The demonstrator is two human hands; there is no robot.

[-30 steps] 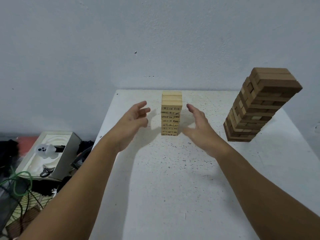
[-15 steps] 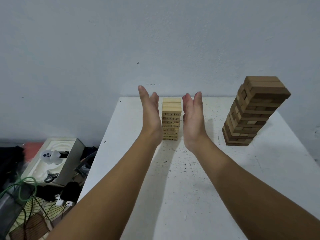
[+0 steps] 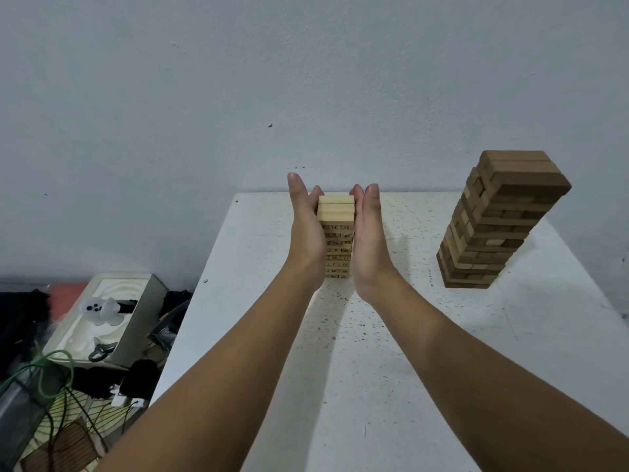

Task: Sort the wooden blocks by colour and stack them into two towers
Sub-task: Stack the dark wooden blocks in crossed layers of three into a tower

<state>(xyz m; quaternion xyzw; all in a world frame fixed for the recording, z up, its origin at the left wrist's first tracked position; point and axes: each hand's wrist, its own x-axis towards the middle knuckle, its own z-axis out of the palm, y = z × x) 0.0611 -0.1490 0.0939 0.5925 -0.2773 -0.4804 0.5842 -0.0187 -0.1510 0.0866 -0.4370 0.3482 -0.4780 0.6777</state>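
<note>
- Grey plaster wall (image 3: 204, 97), scuffed.
- White speckled bench (image 3: 425, 369).
- Dark brown tower (image 3: 493, 226), rectangular blocks, right rear.
- Pale numbered tower (image 3: 336, 240), centre, seemingly touched by left hand (image 3: 304, 236) and right hand (image 3: 369, 240), fingers straight, together.

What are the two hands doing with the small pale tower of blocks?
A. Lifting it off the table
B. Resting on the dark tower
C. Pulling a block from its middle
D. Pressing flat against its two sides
D: the left hand and right hand stand straight-fingered against opposite sides of the pale tower, which stands on the table.
</note>
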